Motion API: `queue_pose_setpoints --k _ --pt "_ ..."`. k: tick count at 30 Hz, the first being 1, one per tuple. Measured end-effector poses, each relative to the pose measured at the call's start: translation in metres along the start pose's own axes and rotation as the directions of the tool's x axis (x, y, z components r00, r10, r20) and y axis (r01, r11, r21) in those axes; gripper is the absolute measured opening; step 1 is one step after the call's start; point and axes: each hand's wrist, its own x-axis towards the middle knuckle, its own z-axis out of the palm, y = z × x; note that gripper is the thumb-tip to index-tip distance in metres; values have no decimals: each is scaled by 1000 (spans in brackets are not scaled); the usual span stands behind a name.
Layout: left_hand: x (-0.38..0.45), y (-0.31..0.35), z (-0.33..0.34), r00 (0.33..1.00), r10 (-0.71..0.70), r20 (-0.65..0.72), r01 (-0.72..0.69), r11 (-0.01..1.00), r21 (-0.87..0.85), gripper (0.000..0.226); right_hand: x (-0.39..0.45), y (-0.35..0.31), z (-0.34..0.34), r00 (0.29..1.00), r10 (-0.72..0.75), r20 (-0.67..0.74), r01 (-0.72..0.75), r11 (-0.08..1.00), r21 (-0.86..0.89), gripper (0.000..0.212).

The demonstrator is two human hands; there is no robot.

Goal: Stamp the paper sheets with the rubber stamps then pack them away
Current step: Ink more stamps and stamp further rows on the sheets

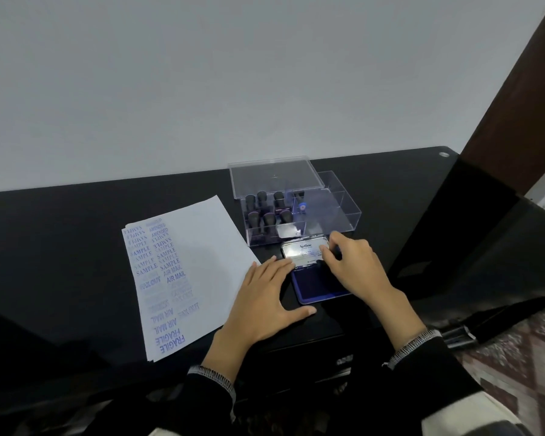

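White paper sheets (202, 259) covered with blue stamp prints lie on the black desk, left of centre. A clear plastic box (328, 212) behind them holds several black-handled rubber stamps (268, 209), its lid (274, 176) propped open. The blue ink pad (315, 284) lies open in front of the box, its metal lid (302, 251) standing up. My left hand (265, 300) rests flat on the desk with fingertips at the pad's left edge. My right hand (353, 265) pinches the right end of the metal lid.
The black desk (76, 231) stands against a pale wall. A brown door frame (523, 105) rises at the right, and patterned floor tiles (532, 357) show at lower right. A dark shape (29, 341) covers the near left corner.
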Motion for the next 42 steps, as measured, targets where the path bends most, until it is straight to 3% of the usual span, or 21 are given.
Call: queue_pose_setpoints --k 15,23,27,34,42 --pt "-1 0 4 999 -2 -49 2 1000 -15 83 13 -3 20 996 -87 12 87 996 -21 24" --pt "0 -1 4 999 -4 -36 3 1000 -25 83 19 -3 28 973 -225 52 231 955 -184 25" --pt "0 -1 4 999 -2 -35 1 1000 -24 83 14 -6 34 955 -296 10 288 922 -258 39" --pt "0 0 3 1000 -8 -22 7 1000 -30 82 18 9 39 971 -218 -95 214 975 -57 26" --pt "0 -2 6 1000 -4 -24 4 1000 -25 83 10 -4 40 940 -330 -86 304 926 -225 48"
